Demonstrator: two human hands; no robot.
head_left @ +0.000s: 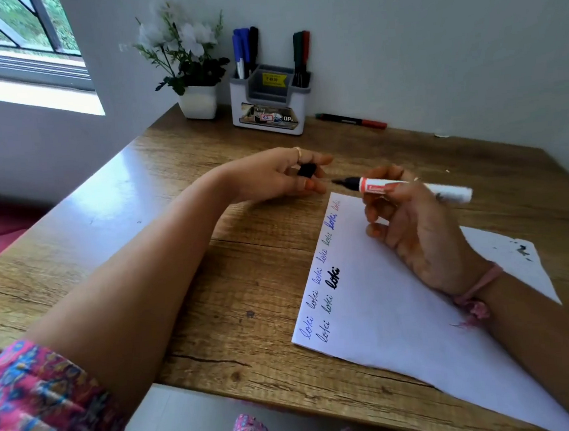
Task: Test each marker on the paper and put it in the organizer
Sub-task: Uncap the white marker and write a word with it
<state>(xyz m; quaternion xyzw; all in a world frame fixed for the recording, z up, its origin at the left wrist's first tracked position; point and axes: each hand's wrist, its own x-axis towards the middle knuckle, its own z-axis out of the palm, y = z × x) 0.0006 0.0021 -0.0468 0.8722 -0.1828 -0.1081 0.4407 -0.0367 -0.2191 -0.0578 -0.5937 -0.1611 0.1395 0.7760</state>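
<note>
My right hand (411, 225) holds an uncapped white marker (411, 188) above the top of the paper (404, 308), its black tip pointing left. My left hand (279, 174) holds the marker's black cap (307, 170) between its fingers, a short way from the tip. Words in several ink colours run along the paper's left edge, the last one thick and black. The white and grey organizer (268, 105) stands at the back against the wall, with blue and black markers in its left slot and green and red ones in its right slot.
A red-capped marker (352, 120) lies on the wooden table (212, 273) to the right of the organizer. A white pot of white flowers (191, 68) stands to the organizer's left. A window is at the upper left.
</note>
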